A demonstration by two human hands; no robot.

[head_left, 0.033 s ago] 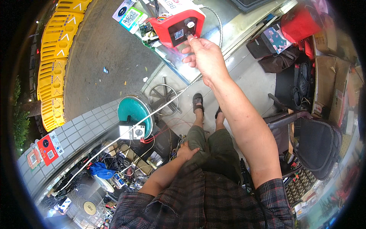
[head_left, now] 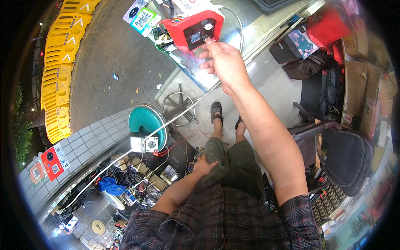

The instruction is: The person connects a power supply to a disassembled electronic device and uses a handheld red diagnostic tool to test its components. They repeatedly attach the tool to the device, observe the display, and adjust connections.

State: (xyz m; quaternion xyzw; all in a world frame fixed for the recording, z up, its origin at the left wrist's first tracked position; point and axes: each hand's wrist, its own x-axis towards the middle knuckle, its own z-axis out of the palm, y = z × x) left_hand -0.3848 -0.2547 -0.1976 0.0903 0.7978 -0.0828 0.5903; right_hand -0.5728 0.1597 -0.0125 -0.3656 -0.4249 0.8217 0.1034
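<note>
On the glass counter (head_left: 196,71) stands a red-cased device (head_left: 176,33) with a black front panel, a small lit display (head_left: 195,37) and a round white knob (head_left: 207,26). My right hand (head_left: 227,62) reaches up to this panel. Its thumb and index finger pinch a small knob (head_left: 206,38) below the white one, mostly covered by the fingertips; the other fingers curl loosely below. My left hand (head_left: 204,166) lies on my left thigh, fingers spread and holding nothing.
A white cord (head_left: 166,124) runs diagonally across, past a green round stool (head_left: 139,118) bearing a white multimeter (head_left: 143,143). Cables and parts (head_left: 141,173) clutter the lower left near a fan (head_left: 96,227). A dark chair (head_left: 348,156) stands at right, beside cardboard boxes (head_left: 360,91).
</note>
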